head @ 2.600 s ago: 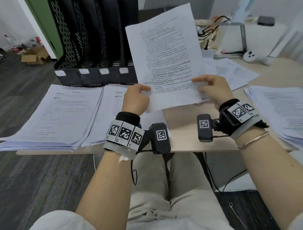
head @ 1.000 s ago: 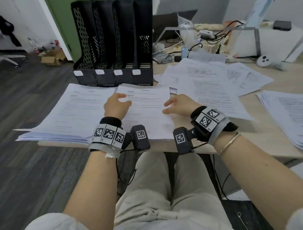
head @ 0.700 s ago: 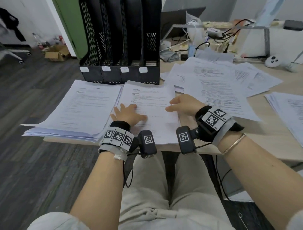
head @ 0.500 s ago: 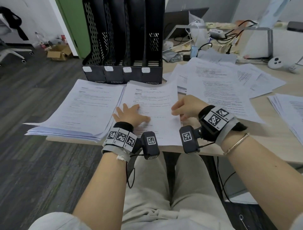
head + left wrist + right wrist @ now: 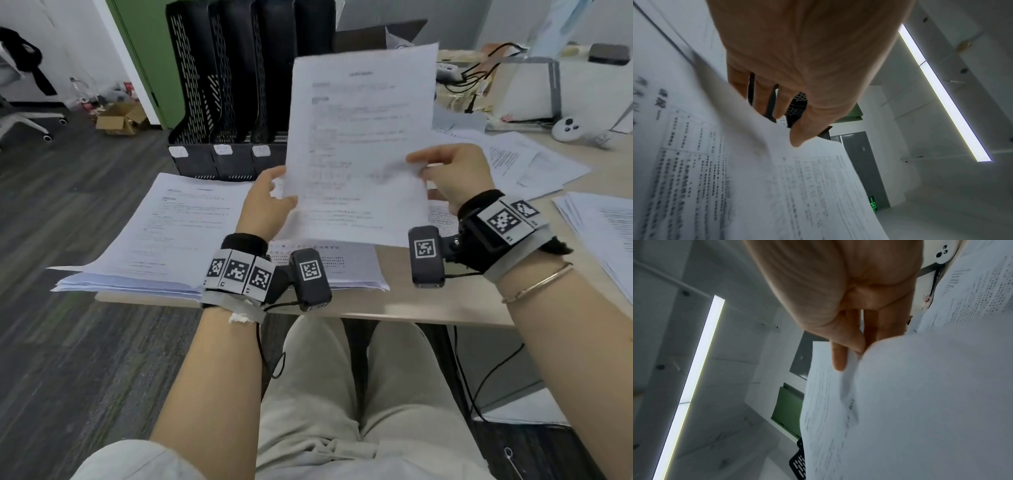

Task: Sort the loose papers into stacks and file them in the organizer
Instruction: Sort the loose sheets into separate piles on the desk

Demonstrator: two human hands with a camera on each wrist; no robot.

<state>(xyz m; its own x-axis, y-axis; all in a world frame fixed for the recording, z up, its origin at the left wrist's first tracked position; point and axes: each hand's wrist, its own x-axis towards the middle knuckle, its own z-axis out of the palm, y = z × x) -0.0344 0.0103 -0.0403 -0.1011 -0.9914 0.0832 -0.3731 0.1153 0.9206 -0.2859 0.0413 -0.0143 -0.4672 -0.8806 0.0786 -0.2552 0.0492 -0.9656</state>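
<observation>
A printed sheet (image 5: 359, 144) is held upright above the desk, in front of the black four-slot organizer (image 5: 239, 85). My left hand (image 5: 270, 202) pinches its left edge, thumb in front; the thumb and fingers (image 5: 797, 139) show on the sheet (image 5: 777, 186) in the left wrist view. My right hand (image 5: 445, 174) pinches the right edge, thumb on the front of the sheet (image 5: 900, 402). Two sorted stacks lie below: one (image 5: 164, 233) at the left, another (image 5: 342, 263) under the raised sheet.
Loose sheets (image 5: 520, 161) are spread at the right behind my right hand, and a further pile (image 5: 603, 240) lies at the far right edge. Cables, a white controller (image 5: 568, 128) and boxes crowd the back of the desk (image 5: 394, 301).
Half a second ago both hands lay on the middle stack. Now they have lifted a sheet from it and hold it upright in front of the organizer.
</observation>
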